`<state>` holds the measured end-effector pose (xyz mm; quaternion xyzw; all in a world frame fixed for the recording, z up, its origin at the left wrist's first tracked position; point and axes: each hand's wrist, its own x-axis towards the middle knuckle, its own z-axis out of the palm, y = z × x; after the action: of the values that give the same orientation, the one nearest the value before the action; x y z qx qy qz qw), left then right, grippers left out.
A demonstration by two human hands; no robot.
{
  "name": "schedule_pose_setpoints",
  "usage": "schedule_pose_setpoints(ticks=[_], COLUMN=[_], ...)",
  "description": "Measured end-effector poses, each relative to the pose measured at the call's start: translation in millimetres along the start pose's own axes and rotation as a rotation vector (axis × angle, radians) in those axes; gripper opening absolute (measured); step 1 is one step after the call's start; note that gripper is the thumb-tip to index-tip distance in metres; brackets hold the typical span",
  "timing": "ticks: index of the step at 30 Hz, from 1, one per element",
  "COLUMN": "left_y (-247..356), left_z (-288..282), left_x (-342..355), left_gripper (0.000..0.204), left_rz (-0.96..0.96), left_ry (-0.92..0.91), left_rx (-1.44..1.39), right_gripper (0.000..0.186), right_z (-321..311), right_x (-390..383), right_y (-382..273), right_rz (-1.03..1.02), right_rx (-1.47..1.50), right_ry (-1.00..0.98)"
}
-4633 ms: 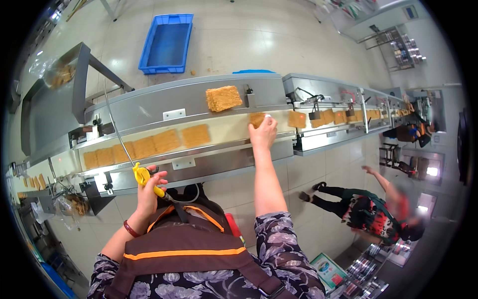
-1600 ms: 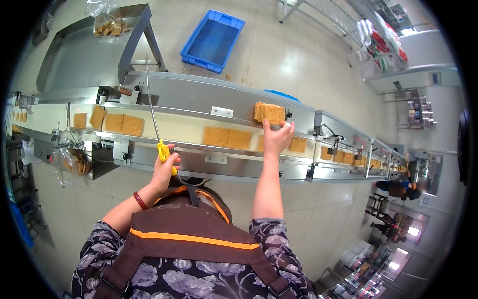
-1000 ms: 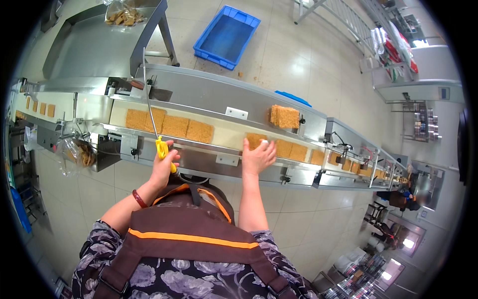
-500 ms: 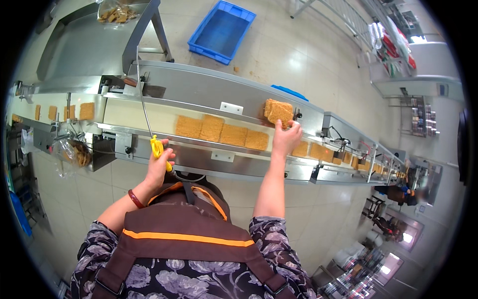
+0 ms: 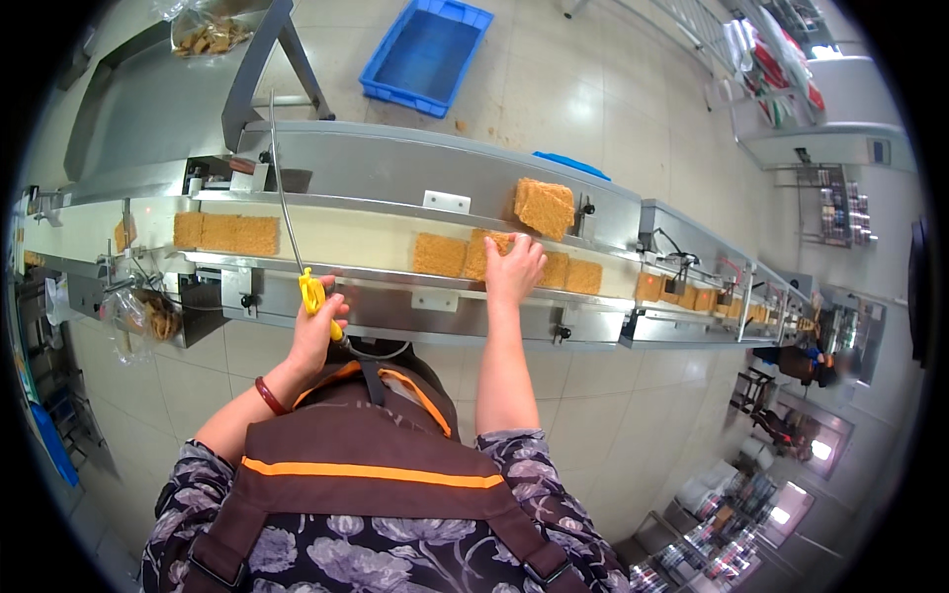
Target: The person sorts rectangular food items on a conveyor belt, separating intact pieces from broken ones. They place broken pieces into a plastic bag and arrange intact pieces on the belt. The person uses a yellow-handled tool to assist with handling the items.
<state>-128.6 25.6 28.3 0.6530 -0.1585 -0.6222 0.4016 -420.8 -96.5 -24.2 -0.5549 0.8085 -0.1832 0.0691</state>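
The right hand (image 5: 514,269) lies open and flat on a noodle block (image 5: 491,253) in the row on the conveyor belt (image 5: 346,242). The left hand (image 5: 318,321) grips a yellow-handled rod (image 5: 293,219). Light, even fingertip pressure should nudge the block square without crumbling it.

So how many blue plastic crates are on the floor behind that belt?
1: the blue rectangular plastic crate lies on the tiled floor beyond the steel conveyor. A blue edge behind the conveyor may be another, mostly hidden.

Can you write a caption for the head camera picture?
Right hand touches noodle blocks on conveyor; left hand holds yellow-handled rod.
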Motion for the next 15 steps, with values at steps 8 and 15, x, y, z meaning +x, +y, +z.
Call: schedule_pose_setpoints(ticks=[8, 15], left_y=[-2, 1], left_z=[1, 5], left_x=[-1, -2], left_gripper=[0.039, 0.04], left_rz=[-0.006, 0.005], left_ry=[0.009, -0.006], left_rx=[-0.004, -0.005], right_gripper=[0.026, 0.052], right_z=[-23, -47], right_x=[-4, 37], right_y=[89, 51], right_rz=[0.386, -0.013], right_rx=[0.5, -0.052], right_ry=[0.088, 0.315])
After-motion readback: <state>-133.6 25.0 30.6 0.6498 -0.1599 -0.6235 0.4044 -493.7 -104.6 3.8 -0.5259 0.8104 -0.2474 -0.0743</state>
